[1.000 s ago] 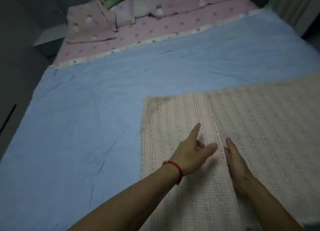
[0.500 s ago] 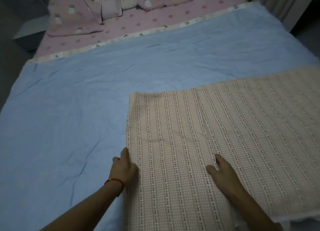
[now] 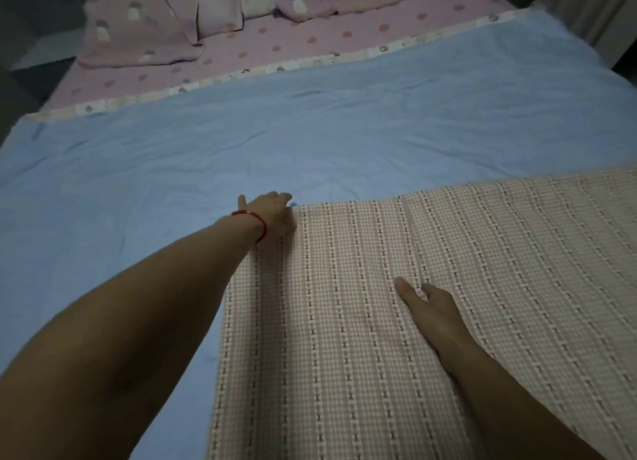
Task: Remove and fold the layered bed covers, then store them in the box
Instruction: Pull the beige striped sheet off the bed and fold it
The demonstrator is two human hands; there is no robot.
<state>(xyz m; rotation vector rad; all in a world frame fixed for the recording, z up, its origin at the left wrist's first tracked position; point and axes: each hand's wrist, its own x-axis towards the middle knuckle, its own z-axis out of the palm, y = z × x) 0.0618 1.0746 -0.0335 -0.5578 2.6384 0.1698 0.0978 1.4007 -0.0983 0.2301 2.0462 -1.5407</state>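
Behind, pink pillows (image 3: pixel 138 28) crowd the blue cover (image 3: pixel 241 142).

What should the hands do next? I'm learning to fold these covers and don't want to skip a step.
Probably pinch the far left corner of the checked cover and fold it over to the right. The left hand is already at that corner, the right hand lies flat on the cloth, which still spreads wide over the blue sheet.

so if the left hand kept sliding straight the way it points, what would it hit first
Probably just more of the blue sheet. The left hand sits at the far left corner of the checked cover, pointing up the bed. Beyond that, the pink patterned sheet. Nothing else shows in that line, though depth is unclear.
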